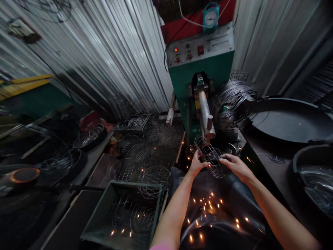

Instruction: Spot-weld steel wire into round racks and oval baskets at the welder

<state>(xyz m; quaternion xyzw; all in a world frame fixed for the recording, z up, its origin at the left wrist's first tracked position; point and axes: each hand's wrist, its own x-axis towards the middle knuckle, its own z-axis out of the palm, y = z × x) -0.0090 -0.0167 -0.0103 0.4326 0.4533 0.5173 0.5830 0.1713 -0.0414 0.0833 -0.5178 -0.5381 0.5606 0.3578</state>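
Fingers (205, 164) of left hand (195, 166) and right hand (238, 167) are pinching opposite edges of a wire frame (215, 166), sparks (210, 207) possibly burning bare skin.

Dim light, seemingly from above, streaks the corrugated metal wall (135, 52) with glare; orange sparks (208, 205) glow at five o'clock. Motion blur smears nine o'clock, edges stretch, and shadow swallows the lower left corner.
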